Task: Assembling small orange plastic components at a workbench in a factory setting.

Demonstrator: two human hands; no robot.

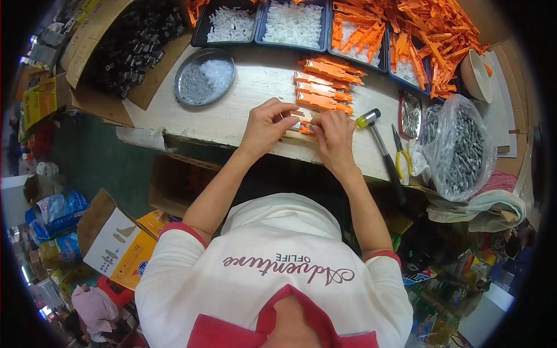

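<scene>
Near the front edge of the white worktable [249,93], a small orange plastic piece [303,127] with a pale part on it lies between my two hands. My left hand [266,129] is at its left end, thumb and forefinger pinched together; what they grip, if anything, is too small to name. My right hand [335,138] bends over the piece's right end with fingers closed on it, hiding much of it. Just beyond, several long orange plastic parts [325,88] with metal strips lie in a stacked row.
Bins of white pieces [295,23] and orange parts [357,35] line the back. A round metal dish [191,87] stands left, near a carton of black parts [130,64]. Right are a hammer [383,148], yellow-handled pliers [402,161] and a clear bag of metal pins [461,151].
</scene>
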